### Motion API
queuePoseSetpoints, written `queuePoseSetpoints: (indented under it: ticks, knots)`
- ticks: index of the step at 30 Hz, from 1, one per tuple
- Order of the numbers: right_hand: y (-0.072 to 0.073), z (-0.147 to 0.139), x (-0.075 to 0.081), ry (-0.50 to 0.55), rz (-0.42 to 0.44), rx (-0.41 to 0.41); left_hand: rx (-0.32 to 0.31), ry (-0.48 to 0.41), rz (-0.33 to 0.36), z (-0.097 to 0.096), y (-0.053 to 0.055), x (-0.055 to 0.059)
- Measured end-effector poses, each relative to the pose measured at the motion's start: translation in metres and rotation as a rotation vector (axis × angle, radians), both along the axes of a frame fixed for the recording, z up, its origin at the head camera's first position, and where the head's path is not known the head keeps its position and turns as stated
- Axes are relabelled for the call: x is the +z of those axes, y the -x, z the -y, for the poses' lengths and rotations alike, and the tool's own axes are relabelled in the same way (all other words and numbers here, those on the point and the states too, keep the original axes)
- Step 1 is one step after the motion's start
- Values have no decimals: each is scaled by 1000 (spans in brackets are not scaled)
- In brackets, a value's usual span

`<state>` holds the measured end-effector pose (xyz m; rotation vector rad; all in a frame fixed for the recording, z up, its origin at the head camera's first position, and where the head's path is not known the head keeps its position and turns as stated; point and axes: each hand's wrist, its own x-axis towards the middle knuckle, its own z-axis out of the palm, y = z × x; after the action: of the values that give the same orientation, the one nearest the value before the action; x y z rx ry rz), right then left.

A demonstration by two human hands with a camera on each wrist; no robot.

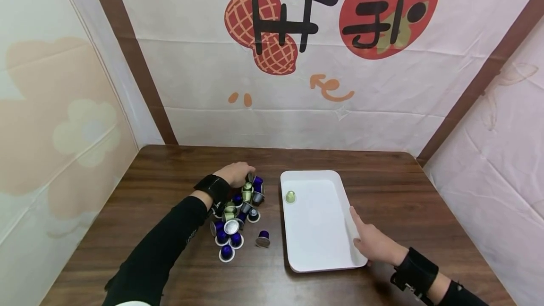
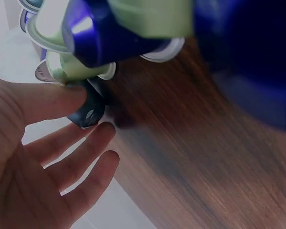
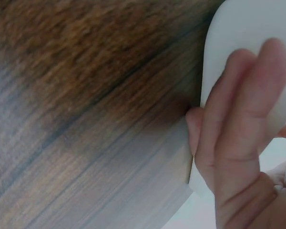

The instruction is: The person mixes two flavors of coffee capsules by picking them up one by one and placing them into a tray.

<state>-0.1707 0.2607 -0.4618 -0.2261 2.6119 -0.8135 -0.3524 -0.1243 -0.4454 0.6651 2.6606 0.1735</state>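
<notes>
My left hand (image 1: 235, 174) is at the far end of a pile of coffee capsules (image 1: 231, 226) in blue, green and dark colours. In the left wrist view its thumb and a fingertip pinch a dark coffee capsule (image 2: 89, 109); the other fingers spread loosely. My right hand (image 1: 376, 243) rests against the right edge of a white tray (image 1: 316, 230). In the right wrist view its fingers (image 3: 238, 124) lie fairly straight along the tray's rim. One light green capsule (image 1: 290, 197) stands in the tray's upper left.
A single dark blue capsule (image 1: 263, 239) lies on its side between pile and tray. The wooden table (image 1: 204, 157) has a printed cloth (image 1: 204, 84) hanging behind it and more cloth at both sides.
</notes>
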Motion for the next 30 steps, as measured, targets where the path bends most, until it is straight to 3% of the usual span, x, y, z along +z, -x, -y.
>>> queuePoseSetpoints:
  ticks: [9, 18, 24, 30]
  knots:
    - [-2, 5, -2, 0, 4, -53, -23, -11, -23, 13, -10, 2]
    - [-8, 9, -5, -5, 9, -55, 20, -110, -19, 34, -25, 14]
    - [-8, 11, -5, -27, -10, -59, 28, -172, -73, 52, -36, 25]
    - [-10, 11, -8, -53, -40, -55, 86, -205, -118, 70, -52, 25]
